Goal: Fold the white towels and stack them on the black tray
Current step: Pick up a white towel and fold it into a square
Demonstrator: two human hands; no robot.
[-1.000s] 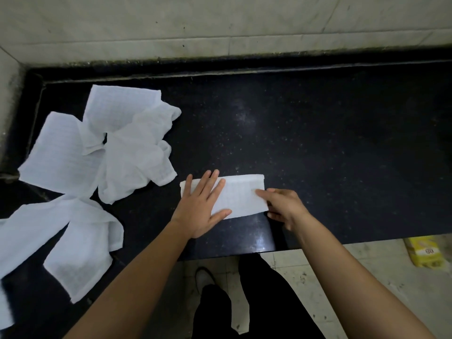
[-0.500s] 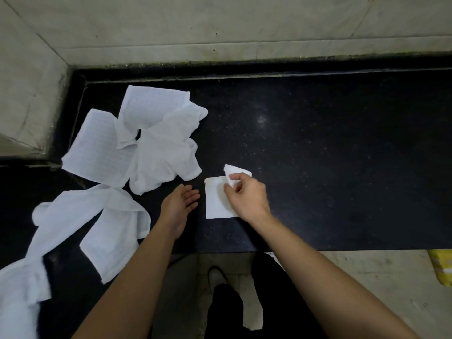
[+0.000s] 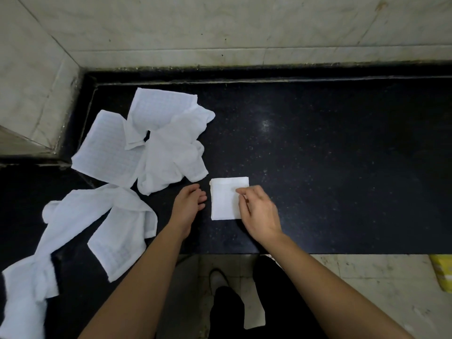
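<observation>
A small white towel (image 3: 226, 199), folded into a square, lies flat on the black speckled counter (image 3: 330, 167) near its front edge. My right hand (image 3: 259, 212) covers the towel's right edge, with thumb and forefinger pinched on the top layer. My left hand (image 3: 188, 204) rests on the counter just left of the towel, fingers loosely curled and holding nothing. Several unfolded white towels lie to the left: a crumpled heap (image 3: 156, 148) at the back and a spread one (image 3: 117, 223) nearer me. I cannot tell a tray apart from the black surface.
A pale tiled wall (image 3: 220, 33) closes the back and the left corner. The counter's front edge (image 3: 342, 253) runs below my hands, and beyond it are floor tiles, my dark trousers and a shoe. A yellow object (image 3: 444, 272) sits on the floor at far right.
The long strip of towel was folded in half to the left by my right hand and now lies flat as a square. My left hand lifted off it and moved aside.
</observation>
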